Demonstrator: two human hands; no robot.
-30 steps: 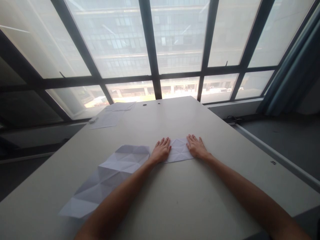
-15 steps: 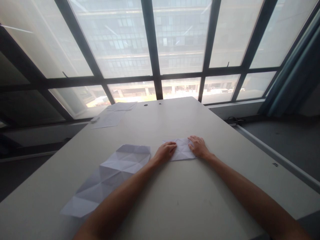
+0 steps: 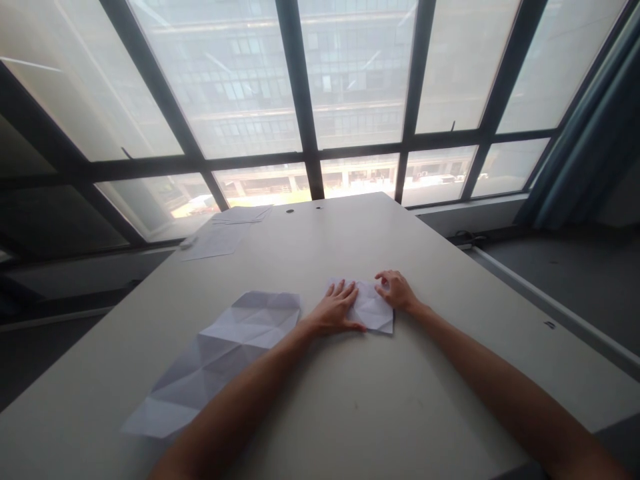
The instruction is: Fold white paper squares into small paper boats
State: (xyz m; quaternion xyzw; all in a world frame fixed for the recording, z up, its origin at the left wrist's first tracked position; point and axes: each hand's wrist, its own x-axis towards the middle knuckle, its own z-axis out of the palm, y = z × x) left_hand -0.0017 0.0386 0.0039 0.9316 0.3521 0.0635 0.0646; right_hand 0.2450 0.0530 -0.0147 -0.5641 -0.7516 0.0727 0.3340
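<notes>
A small folded sheet of white paper (image 3: 371,310), marked with creases, lies on the white table (image 3: 400,400). My left hand (image 3: 336,311) rests flat over its left part, fingers spread and thumb near the lower edge. At the upper right of the sheet, my right hand (image 3: 397,291) has its fingers curled, with thumb and forefinger at the paper's edge; that edge is partly hidden by the hand. A larger creased paper (image 3: 225,353) lies to the left, partly behind my left forearm.
Flat paper sheets (image 3: 220,240) lie at the far left of the table, beside a small pale object (image 3: 187,243). Two small dark spots are near the far edge. A small dark mark (image 3: 550,325) is at the right. Windows and a blue curtain (image 3: 565,160) stand beyond.
My left hand has spread from a curled grip to lying flat on the sheet. My right fingers have curled from lying flat. The folded paper has turned slightly, its lower right corner now nearer me.
</notes>
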